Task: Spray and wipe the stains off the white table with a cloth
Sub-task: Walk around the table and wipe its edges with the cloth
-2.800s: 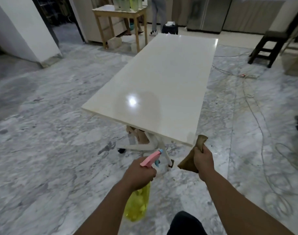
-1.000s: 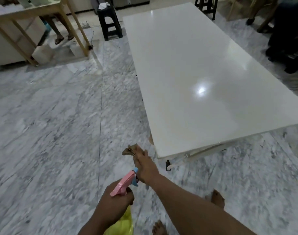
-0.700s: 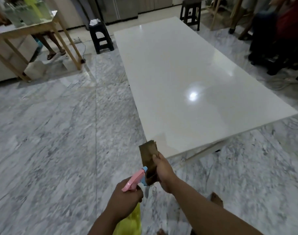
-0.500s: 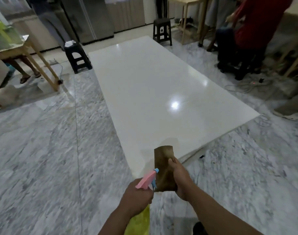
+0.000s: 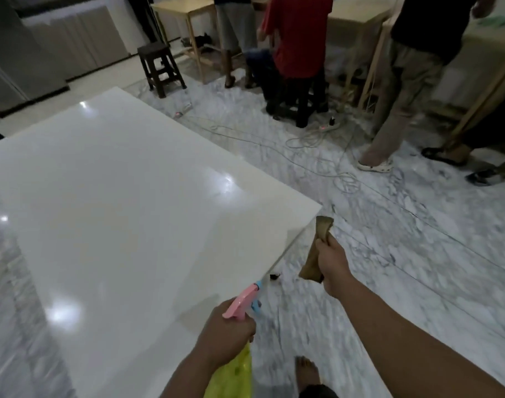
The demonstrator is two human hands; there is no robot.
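Note:
The glossy white table (image 5: 124,202) fills the left and middle of the head view, its near corner close to my hands. My left hand (image 5: 225,334) grips a spray bottle (image 5: 236,366) with a yellow body and pink trigger head, held low at the table's near edge, nozzle aimed toward the tabletop. My right hand (image 5: 333,265) is closed around a folded brown cloth (image 5: 315,251), held in the air just off the table's right corner, over the floor. No stains stand out on the tabletop from here.
Several people (image 5: 297,38) stand at the back right beside wooden tables (image 5: 188,12). A dark stool (image 5: 159,67) stands beyond the table. Loose cables and a power strip (image 5: 323,130) lie on the marble floor to the right. My bare foot (image 5: 305,372) is below.
The view has swung right as I walked around the table's end. My right hand with the cloth moved away from the spray bottle toward the table's right corner.

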